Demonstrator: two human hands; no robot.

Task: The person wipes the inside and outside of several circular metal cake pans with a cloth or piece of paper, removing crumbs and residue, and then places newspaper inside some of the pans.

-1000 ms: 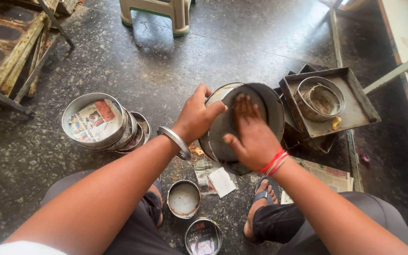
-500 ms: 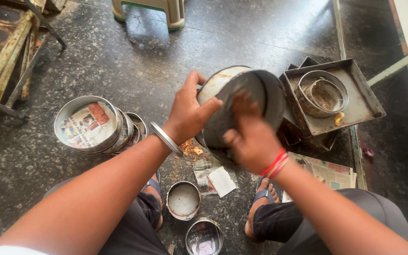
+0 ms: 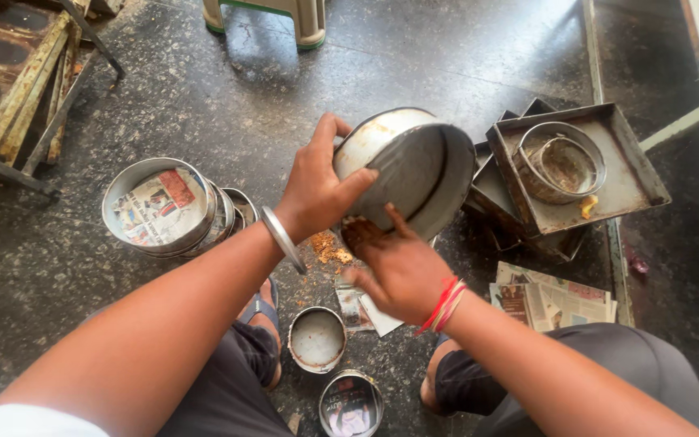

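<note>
Round cake tin [image 3: 414, 166] – stiff, light, probably greasy; left hand [image 3: 317, 190] clamps its rim, right hand [image 3: 398, 267] open-fingered underneath – rim's safest.

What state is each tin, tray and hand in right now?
Round metal cake tin: lifted, tilted on its side.
Left hand: gripping that tin's rim.
Right hand: fingers at the tin's lower edge.
Stacked paper-lined round tins: upright on floor.
Square metal tray: holds a metal ring.
Two small round tins: upright, open.
</note>
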